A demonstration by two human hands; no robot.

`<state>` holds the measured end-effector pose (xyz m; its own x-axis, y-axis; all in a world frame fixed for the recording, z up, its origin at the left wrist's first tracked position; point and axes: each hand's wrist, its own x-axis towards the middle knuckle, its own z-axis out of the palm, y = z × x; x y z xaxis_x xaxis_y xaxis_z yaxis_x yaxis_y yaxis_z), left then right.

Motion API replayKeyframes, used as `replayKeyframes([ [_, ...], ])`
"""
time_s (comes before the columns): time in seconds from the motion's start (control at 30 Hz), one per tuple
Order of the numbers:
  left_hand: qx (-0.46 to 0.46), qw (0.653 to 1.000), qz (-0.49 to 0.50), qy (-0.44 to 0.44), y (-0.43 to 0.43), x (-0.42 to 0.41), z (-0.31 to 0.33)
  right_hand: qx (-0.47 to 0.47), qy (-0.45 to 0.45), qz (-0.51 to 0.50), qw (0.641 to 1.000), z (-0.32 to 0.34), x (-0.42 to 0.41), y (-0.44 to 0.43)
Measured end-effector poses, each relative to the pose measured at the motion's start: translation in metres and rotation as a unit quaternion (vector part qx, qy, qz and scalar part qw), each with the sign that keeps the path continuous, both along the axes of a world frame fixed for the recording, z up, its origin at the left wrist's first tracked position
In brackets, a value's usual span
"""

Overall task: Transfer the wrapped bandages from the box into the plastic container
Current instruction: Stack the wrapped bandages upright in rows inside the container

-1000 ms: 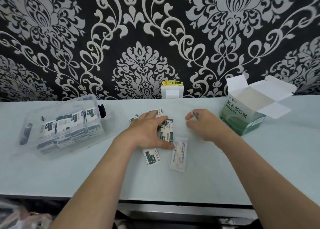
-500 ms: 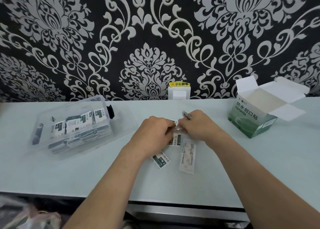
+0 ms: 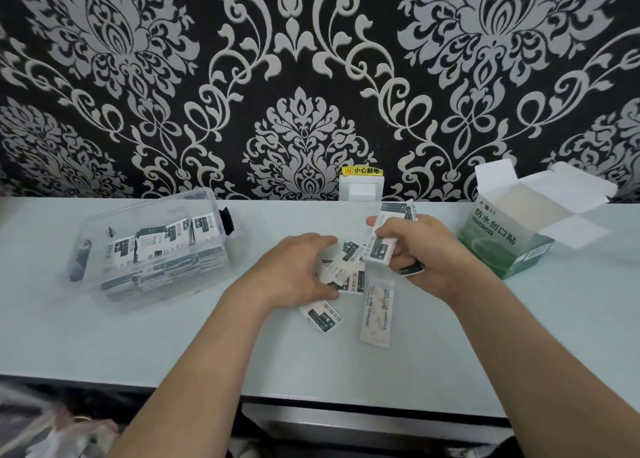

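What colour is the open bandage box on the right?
The box is green with white lettering, its open flaps white; head view shows it.

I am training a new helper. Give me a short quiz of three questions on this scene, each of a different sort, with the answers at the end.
1. True or false: the flaps of the box are open.
2. What does the right hand grip? A) a stack of wrapped bandages; B) a pen; C) nothing.
3. Fill in: the plastic container stands to the ____ of the left hand.

Key: 1 true; 2 A; 3 left.
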<state>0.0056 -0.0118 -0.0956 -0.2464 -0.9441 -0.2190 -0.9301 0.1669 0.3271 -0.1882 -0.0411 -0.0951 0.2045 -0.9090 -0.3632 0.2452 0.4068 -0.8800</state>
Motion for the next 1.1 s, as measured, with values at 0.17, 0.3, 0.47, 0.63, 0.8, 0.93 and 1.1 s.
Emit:
replayKeyframes([
  [0.17,-0.030,0.999,0.016,-0.012,0.006,-0.008,0.007,0.073,-0.082,-0.038,0.993,0.002,0.004,0.004],
  [0.3,-0.075,0.997,0.022,-0.017,0.007,-0.010,0.003,0.119,-0.168,-0.052,0.977,0.005,0.008,0.004],
  [0.47,-0.068,0.995,0.052,0.054,0.003,-0.001,0.000,0.131,-0.148,-0.016,0.980,0.001,0.017,0.001],
  [0.63,-0.172,0.961,0.103,0.192,0.006,0.010,0.008,0.066,-0.057,-0.004,0.996,-0.004,0.028,0.000],
  [0.8,-0.231,0.922,0.060,0.304,0.018,-0.024,0.013,0.075,-0.094,0.072,0.990,-0.006,0.041,0.004],
  [0.93,-0.131,0.921,0.033,0.366,0.017,-0.035,0.009,0.058,-0.078,-0.037,0.995,-0.006,0.036,0.001],
  [1.1,-0.090,0.989,-0.052,0.102,0.007,-0.018,-0.001,0.080,-0.128,-0.134,0.979,-0.003,0.011,-0.004],
])
